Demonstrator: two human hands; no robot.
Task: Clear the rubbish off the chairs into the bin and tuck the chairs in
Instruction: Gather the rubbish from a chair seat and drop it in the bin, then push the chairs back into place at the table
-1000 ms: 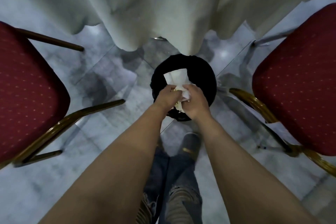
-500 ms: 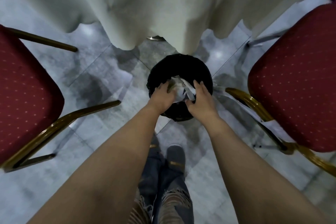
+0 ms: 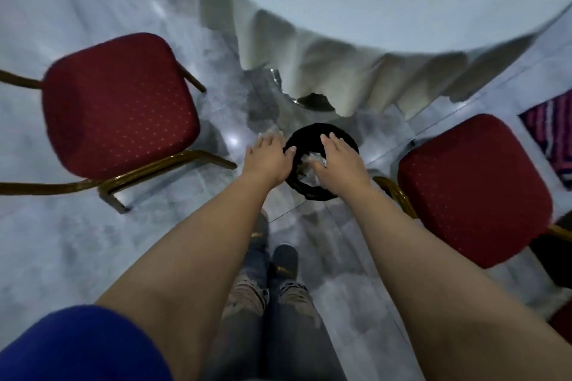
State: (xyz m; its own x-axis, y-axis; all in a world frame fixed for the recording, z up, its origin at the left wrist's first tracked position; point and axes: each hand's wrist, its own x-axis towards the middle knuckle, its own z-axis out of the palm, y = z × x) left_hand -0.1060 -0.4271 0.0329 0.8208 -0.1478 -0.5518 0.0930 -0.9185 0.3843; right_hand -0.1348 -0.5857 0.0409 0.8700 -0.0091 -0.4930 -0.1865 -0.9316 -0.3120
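Note:
A round black bin stands on the floor in front of my feet, with crumpled white paper lying inside it. My left hand hovers over the bin's left rim with fingers spread and nothing in it. My right hand is above the bin's right half, fingers straight, also holding nothing. A red padded chair with gold legs stands to the left, its seat bare. A second red chair stands to the right, seat bare too.
A table under a long white cloth fills the far side, its folds hanging just behind the bin. The floor is grey marble tile. A striped purple rug shows at the right edge. My legs and shoes stand below the bin.
Both hands held crumpled paper over the bin, then let it go. The paper now lies in the bin and the hands are spread and lifted. My view has risen and tilted back.

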